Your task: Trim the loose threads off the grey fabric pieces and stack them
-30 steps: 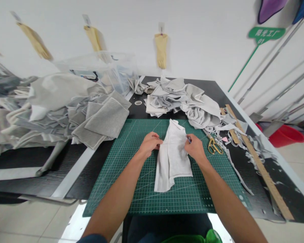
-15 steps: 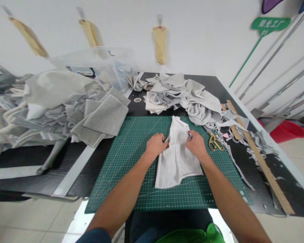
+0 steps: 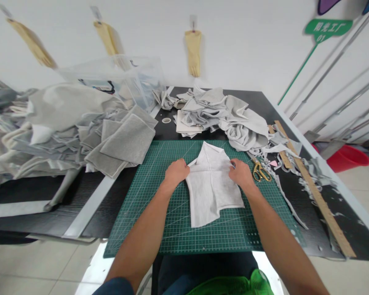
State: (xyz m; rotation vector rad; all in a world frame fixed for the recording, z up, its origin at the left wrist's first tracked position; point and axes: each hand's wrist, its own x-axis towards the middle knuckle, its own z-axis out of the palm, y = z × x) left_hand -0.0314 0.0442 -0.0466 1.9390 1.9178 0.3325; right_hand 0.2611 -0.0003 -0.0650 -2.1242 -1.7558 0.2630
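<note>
A light grey piece of fabric (image 3: 207,184) lies partly spread on the green cutting mat (image 3: 141,205), with a seam or fold line down its middle. My left hand (image 3: 176,170) is closed on the fabric's left edge, pulling it out to the side. On the opposite edge my right hand (image 3: 241,174) is closed, fingers on the fabric. A small dark, thin object shows at the right fingertips, too small to name. Gold-handled scissors (image 3: 260,171) lie on the mat to the right of my right hand.
A large heap of grey fabric pieces (image 3: 64,123) covers the left of the table, before a clear plastic box (image 3: 147,82). Another fabric pile (image 3: 215,110) stands behind the mat. Wooden rulers (image 3: 320,196) and fabric scraps lie right. A white tape roll (image 3: 166,120) sits behind.
My left hand has moved left with the fabric's edge, and my right hand slightly right. The fabric is now stretched wider and flatter between them.
</note>
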